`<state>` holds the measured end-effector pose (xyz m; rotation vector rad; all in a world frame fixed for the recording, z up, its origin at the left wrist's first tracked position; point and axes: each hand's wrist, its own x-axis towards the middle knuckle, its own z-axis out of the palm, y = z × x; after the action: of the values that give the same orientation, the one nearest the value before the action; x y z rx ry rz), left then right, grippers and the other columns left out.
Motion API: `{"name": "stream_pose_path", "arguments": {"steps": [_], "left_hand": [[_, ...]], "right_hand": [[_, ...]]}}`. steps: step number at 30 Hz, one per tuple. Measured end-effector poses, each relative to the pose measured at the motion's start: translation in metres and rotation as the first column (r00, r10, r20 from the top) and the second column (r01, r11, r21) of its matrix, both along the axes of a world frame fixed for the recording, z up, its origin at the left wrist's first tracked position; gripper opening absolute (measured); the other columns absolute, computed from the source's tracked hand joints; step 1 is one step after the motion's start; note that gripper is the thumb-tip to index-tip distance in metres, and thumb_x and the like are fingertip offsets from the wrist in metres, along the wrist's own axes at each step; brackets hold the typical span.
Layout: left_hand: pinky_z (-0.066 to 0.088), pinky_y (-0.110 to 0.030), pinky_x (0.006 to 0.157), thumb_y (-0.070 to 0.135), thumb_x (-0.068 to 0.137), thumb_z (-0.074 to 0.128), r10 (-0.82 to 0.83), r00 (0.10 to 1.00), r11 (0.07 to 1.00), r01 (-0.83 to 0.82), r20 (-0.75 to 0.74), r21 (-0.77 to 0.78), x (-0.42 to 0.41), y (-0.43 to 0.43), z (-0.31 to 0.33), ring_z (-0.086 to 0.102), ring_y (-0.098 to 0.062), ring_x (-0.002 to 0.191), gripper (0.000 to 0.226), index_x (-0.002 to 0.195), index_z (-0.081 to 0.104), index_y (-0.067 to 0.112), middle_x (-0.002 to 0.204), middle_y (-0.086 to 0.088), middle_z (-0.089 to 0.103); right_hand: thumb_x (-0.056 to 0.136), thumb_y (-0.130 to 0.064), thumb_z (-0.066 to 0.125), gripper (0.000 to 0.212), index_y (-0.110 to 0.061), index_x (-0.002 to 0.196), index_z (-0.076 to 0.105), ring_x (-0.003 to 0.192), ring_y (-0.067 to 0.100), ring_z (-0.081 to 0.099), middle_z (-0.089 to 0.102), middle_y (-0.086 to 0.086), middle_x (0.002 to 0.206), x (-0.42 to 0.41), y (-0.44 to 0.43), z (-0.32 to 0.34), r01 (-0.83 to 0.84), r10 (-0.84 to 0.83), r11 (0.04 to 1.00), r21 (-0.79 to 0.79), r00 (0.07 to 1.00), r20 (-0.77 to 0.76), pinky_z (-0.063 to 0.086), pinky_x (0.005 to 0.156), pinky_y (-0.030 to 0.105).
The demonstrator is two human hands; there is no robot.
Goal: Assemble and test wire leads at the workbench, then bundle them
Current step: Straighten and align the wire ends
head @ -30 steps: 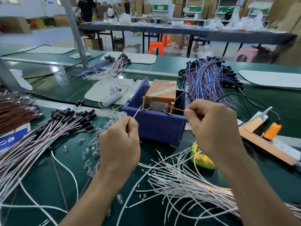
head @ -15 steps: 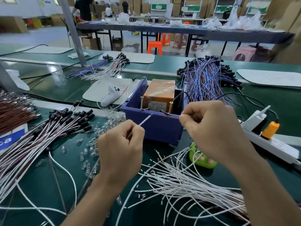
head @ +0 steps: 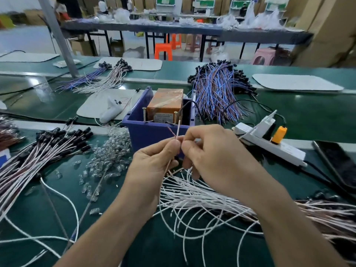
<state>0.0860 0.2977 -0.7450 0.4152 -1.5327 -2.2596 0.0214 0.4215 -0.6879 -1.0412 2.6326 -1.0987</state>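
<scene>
My left hand [head: 154, 162] and my right hand [head: 213, 157] meet in front of the blue bin [head: 152, 132], both pinching one thin pink-white wire lead [head: 178, 130]. Its two bare ends stick up in a V above my fingertips. The lead's lower part runs down behind my left palm. Two upright metal pins [head: 144, 114] stand on the bin's front rim, with an orange tester box [head: 165, 104] inside. Loose white wire leads [head: 192, 195] lie under my right wrist.
Finished leads with black caps [head: 50, 147] fan out at the left. Clear LED bulbs [head: 109, 151] are scattered beside the bin. A blue-and-brown wire heap [head: 217, 87] sits behind it. A white power strip [head: 269, 143] with an orange plug lies at the right.
My hands were apart, each holding one end of the lead at the bin's pins. They have come together in front of the bin, with the ends now side by side.
</scene>
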Motion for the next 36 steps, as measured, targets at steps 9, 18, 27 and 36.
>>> {"name": "stream_pose_path", "arguments": {"steps": [9, 18, 27, 36], "left_hand": [[0.031, -0.022, 0.049, 0.022, 0.096, 0.066, 0.073, 0.996, 0.953, -0.082, 0.042, 0.292, -0.018, 0.017, 0.034, 0.031, -0.008, 0.046, 0.022, 0.079, 0.077, 0.016, 0.056, 0.006, 0.036], [0.035, -0.02, 0.041, 0.014, 0.102, 0.061, 0.321, 0.947, 0.906, -0.308, 0.005, 0.289, -0.037, 0.005, 0.036, 0.036, -0.006, 0.039, 0.022, 0.081, 0.061, 0.01, 0.05, 0.006, 0.044], [0.044, -0.02, 0.045, 0.012, 0.095, 0.069, 0.384, 0.921, 0.922, -0.386, 0.069, 0.018, -0.016, -0.015, -0.002, 0.05, -0.007, 0.046, 0.022, 0.073, 0.069, 0.016, 0.054, 0.005, 0.058], [0.034, -0.02, 0.052, 0.052, 0.08, 0.064, 0.597, 0.801, 0.222, -0.221, -0.046, -0.95, 0.007, -0.029, -0.022, 0.049, -0.002, 0.048, 0.031, 0.058, 0.064, 0.03, 0.063, 0.033, 0.061]], "right_hand": [[0.079, -0.047, 0.074, 0.033, -0.02, 0.096, 0.066, 0.077, 0.018, 0.063, 0.074, 0.0, 0.087, 0.014, 0.034, -0.031, -0.157, 0.249, 0.957, -0.244, 0.874, 0.416, 0.052, 0.08, 0.045], [0.09, -0.069, 0.054, 0.057, -0.016, 0.108, 0.063, 0.057, 0.014, 0.042, 0.054, -0.003, 0.064, 0.022, 0.1, -0.04, -0.195, 0.437, 0.871, -0.45, 0.725, 0.533, 0.036, 0.056, 0.016], [0.095, -0.034, 0.067, 0.016, -0.032, 0.082, 0.076, 0.054, 0.022, 0.046, 0.056, -0.001, 0.056, -0.012, 0.184, -0.026, 0.035, -0.063, 0.984, 0.175, 0.986, 0.157, 0.036, 0.05, 0.028], [0.082, -0.018, 0.084, 0.034, -0.05, 0.079, 0.078, 0.086, -0.008, 0.061, 0.069, -0.024, 0.081, -0.028, 0.24, -0.049, 0.345, -0.333, 0.912, 0.22, 0.938, -0.094, 0.039, 0.072, 0.002]]}}
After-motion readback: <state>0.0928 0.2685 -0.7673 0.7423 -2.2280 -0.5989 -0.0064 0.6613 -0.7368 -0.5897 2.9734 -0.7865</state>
